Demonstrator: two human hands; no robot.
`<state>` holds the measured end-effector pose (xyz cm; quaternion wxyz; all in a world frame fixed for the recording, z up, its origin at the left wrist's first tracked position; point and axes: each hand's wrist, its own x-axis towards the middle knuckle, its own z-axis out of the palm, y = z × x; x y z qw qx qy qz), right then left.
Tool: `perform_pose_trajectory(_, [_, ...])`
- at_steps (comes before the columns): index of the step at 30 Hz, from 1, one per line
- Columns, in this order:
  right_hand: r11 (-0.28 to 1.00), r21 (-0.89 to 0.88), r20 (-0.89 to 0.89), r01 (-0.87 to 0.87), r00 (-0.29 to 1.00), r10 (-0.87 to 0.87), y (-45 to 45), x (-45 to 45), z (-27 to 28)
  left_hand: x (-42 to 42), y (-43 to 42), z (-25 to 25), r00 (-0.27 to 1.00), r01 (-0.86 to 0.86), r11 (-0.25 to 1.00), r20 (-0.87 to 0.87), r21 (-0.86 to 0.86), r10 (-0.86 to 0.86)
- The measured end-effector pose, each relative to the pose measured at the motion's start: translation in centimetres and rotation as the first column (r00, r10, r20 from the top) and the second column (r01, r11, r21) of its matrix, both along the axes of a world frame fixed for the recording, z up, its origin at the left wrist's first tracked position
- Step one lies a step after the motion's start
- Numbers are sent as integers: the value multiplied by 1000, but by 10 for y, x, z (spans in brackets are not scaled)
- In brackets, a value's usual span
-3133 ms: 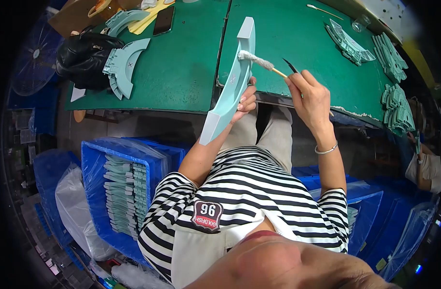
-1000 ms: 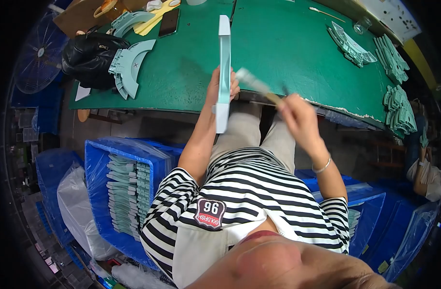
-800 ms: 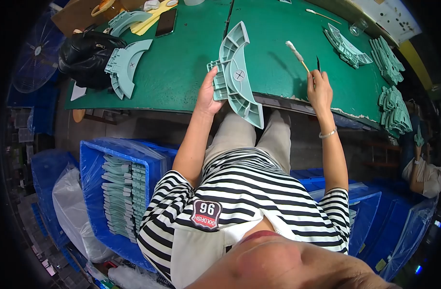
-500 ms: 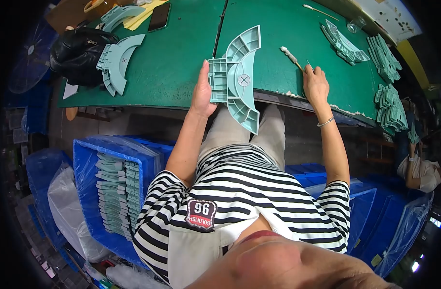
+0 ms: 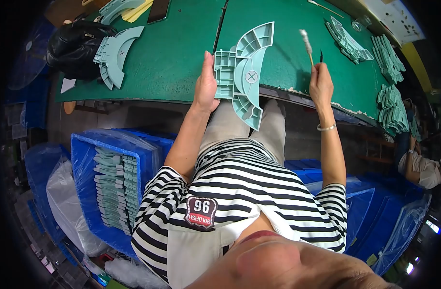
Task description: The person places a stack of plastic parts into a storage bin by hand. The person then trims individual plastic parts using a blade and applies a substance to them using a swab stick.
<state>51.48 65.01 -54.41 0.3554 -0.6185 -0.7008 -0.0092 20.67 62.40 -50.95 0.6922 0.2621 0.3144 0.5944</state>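
Observation:
My left hand (image 5: 208, 89) is closed on a pale green curved plastic part (image 5: 240, 89), held at its ribbed block end over the table's front edge. A round disc marked with an X sits at the middle of its curve. Between the fingertips of my right hand (image 5: 321, 84) is a stick with a white cotton tip, a cotton swab (image 5: 306, 42), tip pointing up and away. A thin dark pointed tool (image 5: 321, 56) also sticks out of that hand; its kind is unclear. The swab is apart from the plastic part.
Similar parts lie on the green table (image 5: 182, 48): one (image 5: 118, 55) by a black leather bag (image 5: 76, 50), several stacked (image 5: 388, 58) at right. A phone (image 5: 158, 10), a second swab (image 5: 326, 8) and a small glass (image 5: 361, 23) lie farther back. A blue bin (image 5: 85, 192) holds more parts.
My right hand has lifted slightly, and the swab now points more upright. The plastic part in my left hand has shifted a little right and tilted. The view has moved slightly.

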Motion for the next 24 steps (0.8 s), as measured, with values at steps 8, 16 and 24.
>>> perform_pose_trajectory(8, [881, -46, -175, -471, 872, 457, -75, -84, 60, 9, 6, -6, 994, -21, 999, -108, 26, 24])
perform_pose_trajectory(16, [904, -110, -81, -414, 910, 407, -80, -91, 70, 8, 3, -7, 983, -54, 996, -173, 71, 66])
perform_pose_trajectory(24, [956, -28, -181, -293, 942, 283, -71, -68, 54, -1, 6, -8, 991, -47, 997, -119, 56, 54])
